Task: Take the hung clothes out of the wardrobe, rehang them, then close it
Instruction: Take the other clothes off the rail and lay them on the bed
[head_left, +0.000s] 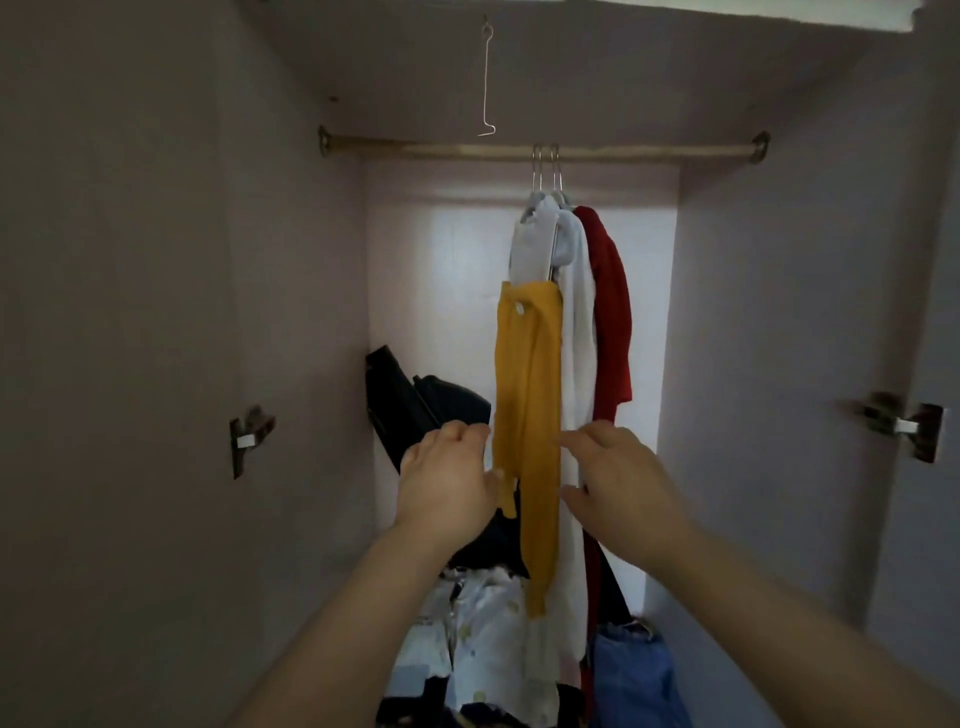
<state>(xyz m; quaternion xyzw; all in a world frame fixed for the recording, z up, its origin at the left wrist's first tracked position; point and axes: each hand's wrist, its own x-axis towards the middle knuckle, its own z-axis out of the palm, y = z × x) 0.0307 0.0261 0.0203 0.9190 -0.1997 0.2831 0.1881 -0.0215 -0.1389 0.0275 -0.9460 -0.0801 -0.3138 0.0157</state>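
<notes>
The wardrobe stands open, with a wooden rail (441, 150) across its top. Three garments hang close together from hangers (545, 176) right of the rail's middle: a yellow one (527, 395) in front, a white one (576, 332) behind it and a red one (610, 312) furthest right. My left hand (447, 475) is raised just left of the yellow garment, fingers loosely curled and holding nothing. My right hand (618, 478) is just right of it, in front of the white garment, fingers relaxed. Whether either hand touches the cloth is unclear.
A bent wire hook (485, 78) hangs from the wardrobe ceiling. Dark bags (415, 400) lean at the back left. Piled clothes (483, 639) and blue jeans (634, 675) fill the wardrobe floor. Door hinges (249, 436) (904, 423) sit on both side walls.
</notes>
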